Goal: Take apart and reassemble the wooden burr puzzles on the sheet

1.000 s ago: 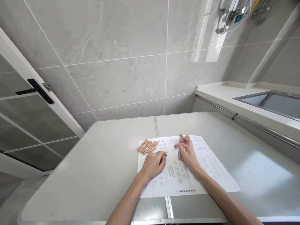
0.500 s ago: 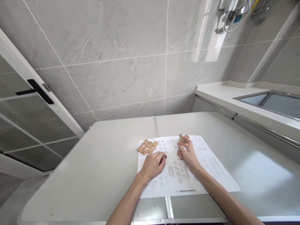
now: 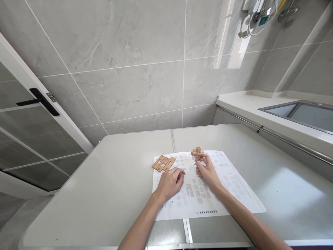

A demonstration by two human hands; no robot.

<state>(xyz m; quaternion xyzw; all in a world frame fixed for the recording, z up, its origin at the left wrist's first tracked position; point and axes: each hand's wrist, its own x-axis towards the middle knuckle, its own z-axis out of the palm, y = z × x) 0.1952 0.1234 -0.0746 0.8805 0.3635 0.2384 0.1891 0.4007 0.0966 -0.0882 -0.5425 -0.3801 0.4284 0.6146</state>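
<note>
My left hand (image 3: 172,181) rests on the printed paper sheet (image 3: 208,205), its fingers curled in and nothing visible in them. Just beyond it lie flat wooden puzzle pieces (image 3: 163,163) with cut-out slots, side by side at the sheet's left edge. At the far edge of the paper, the fingertips of my right hand (image 3: 206,170) are closed on a small wooden interlocking puzzle (image 3: 197,150). Crossed pieces with a block sticking up form it, and my fingers cover its near side.
The sheet, with small diagrams, lies on a light grey folding table (image 3: 104,194) with a centre seam. A tiled wall (image 3: 130,86) stands behind. To the right is a counter with a sink (image 3: 304,113); on the left, a door with a black handle (image 3: 39,101).
The wooden puzzle in my right hand has turned and shifted slightly left, now showing its upright block. My left hand and the flat pieces stay in place.
</note>
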